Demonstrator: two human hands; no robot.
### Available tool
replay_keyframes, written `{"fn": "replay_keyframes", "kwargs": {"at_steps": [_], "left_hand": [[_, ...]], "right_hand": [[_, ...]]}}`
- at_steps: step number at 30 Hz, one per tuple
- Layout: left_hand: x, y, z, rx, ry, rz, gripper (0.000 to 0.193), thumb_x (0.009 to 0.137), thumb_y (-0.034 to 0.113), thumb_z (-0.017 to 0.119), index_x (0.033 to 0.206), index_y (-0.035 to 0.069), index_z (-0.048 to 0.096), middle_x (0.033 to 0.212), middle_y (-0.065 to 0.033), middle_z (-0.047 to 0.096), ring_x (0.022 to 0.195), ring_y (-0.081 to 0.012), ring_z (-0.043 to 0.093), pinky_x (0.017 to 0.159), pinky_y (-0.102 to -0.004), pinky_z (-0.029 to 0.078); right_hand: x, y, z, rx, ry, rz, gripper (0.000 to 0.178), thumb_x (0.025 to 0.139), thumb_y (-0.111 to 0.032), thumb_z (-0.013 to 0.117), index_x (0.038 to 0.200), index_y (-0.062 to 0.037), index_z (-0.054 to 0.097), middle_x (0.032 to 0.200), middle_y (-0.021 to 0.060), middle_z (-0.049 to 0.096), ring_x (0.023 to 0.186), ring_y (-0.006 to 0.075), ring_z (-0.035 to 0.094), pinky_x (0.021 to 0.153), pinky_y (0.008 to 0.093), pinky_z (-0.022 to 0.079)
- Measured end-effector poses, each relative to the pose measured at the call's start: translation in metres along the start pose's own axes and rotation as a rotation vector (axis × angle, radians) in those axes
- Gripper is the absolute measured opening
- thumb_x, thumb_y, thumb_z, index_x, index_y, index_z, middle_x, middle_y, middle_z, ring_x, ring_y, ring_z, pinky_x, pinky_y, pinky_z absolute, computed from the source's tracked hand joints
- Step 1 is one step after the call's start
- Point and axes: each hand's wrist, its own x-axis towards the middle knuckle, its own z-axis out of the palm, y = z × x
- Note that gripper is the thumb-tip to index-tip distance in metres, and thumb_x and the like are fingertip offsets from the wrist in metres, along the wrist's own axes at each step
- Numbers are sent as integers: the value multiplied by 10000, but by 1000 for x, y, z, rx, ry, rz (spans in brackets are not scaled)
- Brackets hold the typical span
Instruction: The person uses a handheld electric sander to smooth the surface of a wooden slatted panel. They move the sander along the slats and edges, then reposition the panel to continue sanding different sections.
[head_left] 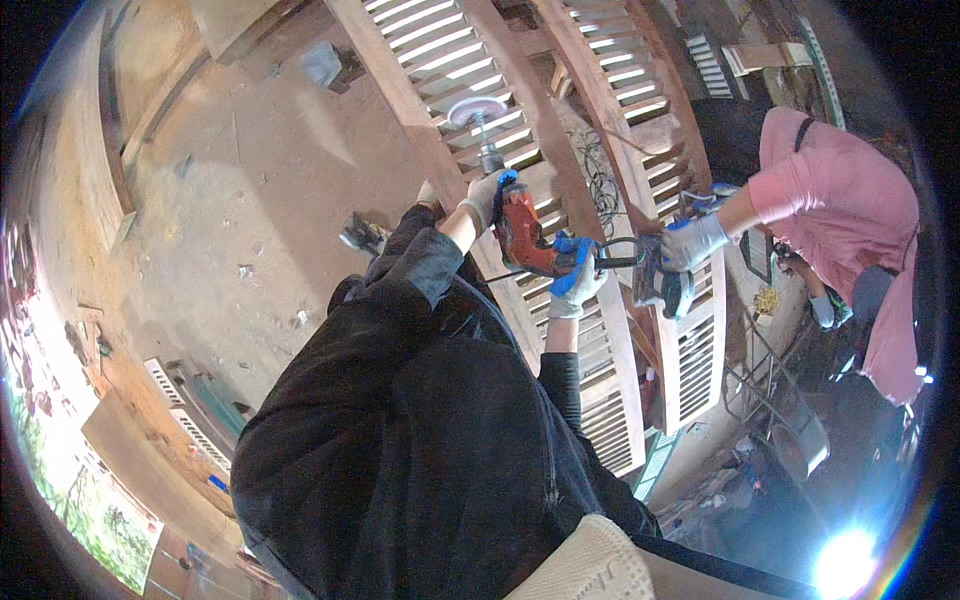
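Red power drill, its pale disc over a slatted shutter; left hand closed around its far part, right hand around its near handle.

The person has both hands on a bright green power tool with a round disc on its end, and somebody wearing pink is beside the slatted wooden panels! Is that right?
Not quite: the head view shows that the power tool is red, not green. The rest is right.

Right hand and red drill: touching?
Touching. The head view shows the gloved right hand gripping the rear end of the red drill.
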Motion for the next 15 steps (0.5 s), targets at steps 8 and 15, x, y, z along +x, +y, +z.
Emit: {"fn": "replay_keyframes", "kwargs": {"at_steps": [8, 15], "left_hand": [[22, -13, -26, -23, 30, 109, 262, 683, 272, 717, 825, 72, 625, 693, -35, 600, 590, -156, 578, 526, -310, 463], [6, 6, -30, 88, -2, 115, 296, 641, 338, 731, 778, 92, 642, 685, -29, 588, 572, -146, 559, 493, -313, 433]], "right_hand": [[-7, 19, -9, 38, 49, 81, 115, 786, -89, 607, 757, -10, 529, 662, 93, 586, 575, 201, 565, 651, 394, 510], [-23, 32, 2, 51, 163, 34, 190, 812, -138, 600, 692, -27, 505, 628, 86, 558, 552, 206, 544, 673, 424, 503]]}}
